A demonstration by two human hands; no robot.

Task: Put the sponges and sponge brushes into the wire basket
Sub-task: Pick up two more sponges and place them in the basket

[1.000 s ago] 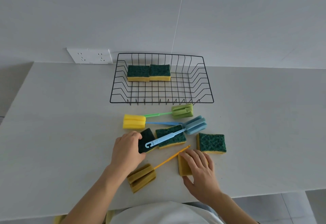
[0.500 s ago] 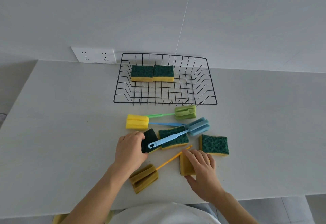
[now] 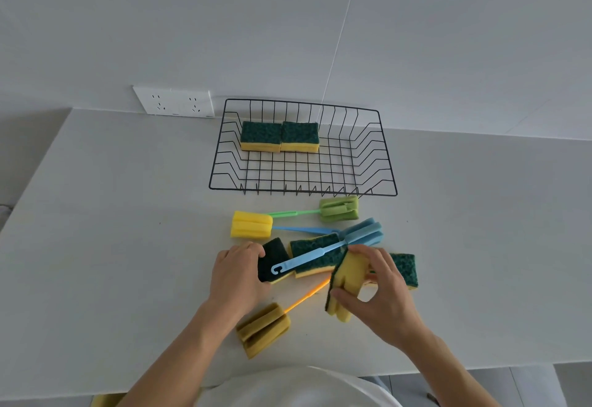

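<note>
Right hand (image 3: pixel 381 291) grip pinching a sponge (image 3: pixel 347 281), tilted on edge off the counter (image 3: pixel 128 246). Left hand (image 3: pixel 238 275) grip closed on a dark sponge (image 3: pixel 272 257) flat on the counter. Wire basket (image 3: pixel 384 163) beyond both grips, two sponges (image 3: pixel 280 134) inside. Sponge brushes (image 3: pixel 336 248) lie between grips and basket.

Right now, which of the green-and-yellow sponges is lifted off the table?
The one gripped in the right hand, the tilted green-and-yellow sponge with its yellow foam facing the camera. The other sponges lie flat, green side up, on the table or in the black wire basket.
</note>
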